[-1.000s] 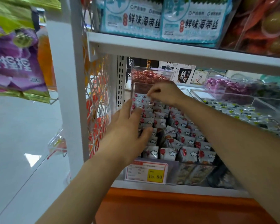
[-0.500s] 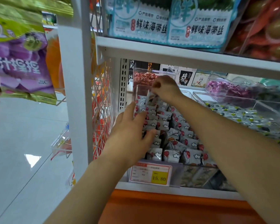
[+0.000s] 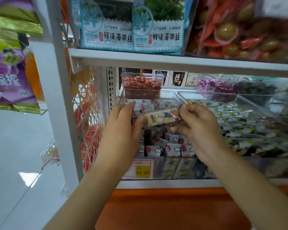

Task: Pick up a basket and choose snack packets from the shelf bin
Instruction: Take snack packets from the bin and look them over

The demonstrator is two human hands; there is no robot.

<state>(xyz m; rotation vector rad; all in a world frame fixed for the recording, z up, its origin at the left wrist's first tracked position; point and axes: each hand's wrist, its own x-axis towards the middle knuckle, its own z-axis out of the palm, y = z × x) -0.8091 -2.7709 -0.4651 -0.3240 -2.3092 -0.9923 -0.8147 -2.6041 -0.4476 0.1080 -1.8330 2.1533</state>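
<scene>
The snack packet (image 3: 161,118), long, with a cream ground and a cartoon print, is held level above the clear shelf bin (image 3: 172,93), just over its rear half. The left hand (image 3: 123,128) grips the packet's left end between thumb and fingers; the right hand (image 3: 200,128) pinches the right end at the fingertips (image 3: 181,108), the remaining fingers curled below. The bin contains rows of small packets (image 3: 158,149) with a red and white cloud print and carries a yellow price tag (image 3: 142,172) on its front wall. A second clear bin (image 3: 236,97) stands just beside it on the right; a smaller tub of reddish pieces (image 3: 141,83) sits behind. The bins rest on a white lower shelf (image 3: 156,183) above an orange base panel (image 3: 156,208). The upper shelf (image 3: 173,62) bears teal seaweed packs (image 3: 128,32). A white upright post (image 3: 56,97) and a mesh side panel (image 3: 90,103) close off the left side. The floor (image 3: 13,163) is glossy pale tile.
</scene>
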